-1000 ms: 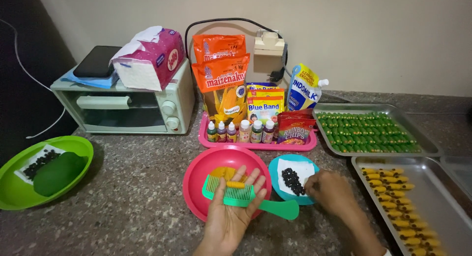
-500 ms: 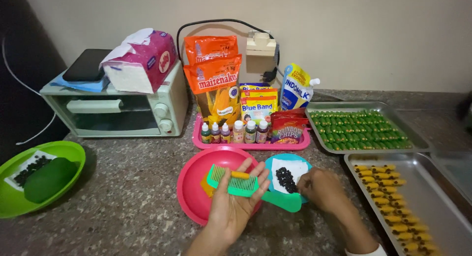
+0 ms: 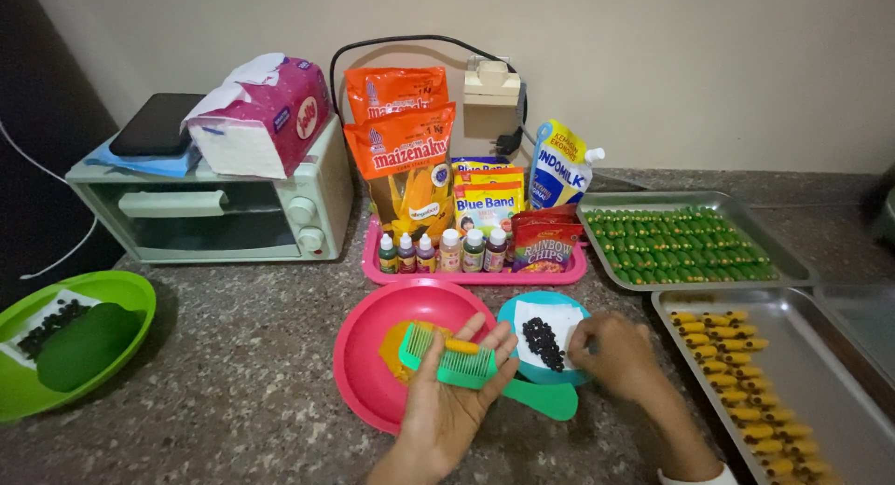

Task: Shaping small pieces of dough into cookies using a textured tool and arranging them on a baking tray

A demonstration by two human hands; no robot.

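Observation:
My left hand [image 3: 452, 406] lies palm up over the pink bowl [image 3: 368, 378] and holds a green comb [image 3: 457, 362] across its fingers. A small yellow dough piece [image 3: 463, 346] rests on the comb's teeth. A lump of yellow dough [image 3: 396, 347] sits in the bowl under the comb. My right hand [image 3: 620, 356] is at the right edge of the teal plate [image 3: 517, 308], fingers curled together on the white paper [image 3: 559, 319] that carries small dark chips [image 3: 541, 343]. Whether a chip is pinched is hidden.
Behind stands a pink tray [image 3: 475, 275] with colouring bottles and packets, a small oven [image 3: 210, 210] with a tissue pack on top. At the right are metal trays of green pieces [image 3: 685, 243] and yellow pieces [image 3: 746, 382]. A green bowl [image 3: 121, 294] sits at the left.
My right hand has shifted slightly left onto the teal plate's edge. My left hand has kept the comb over the pink bowl.

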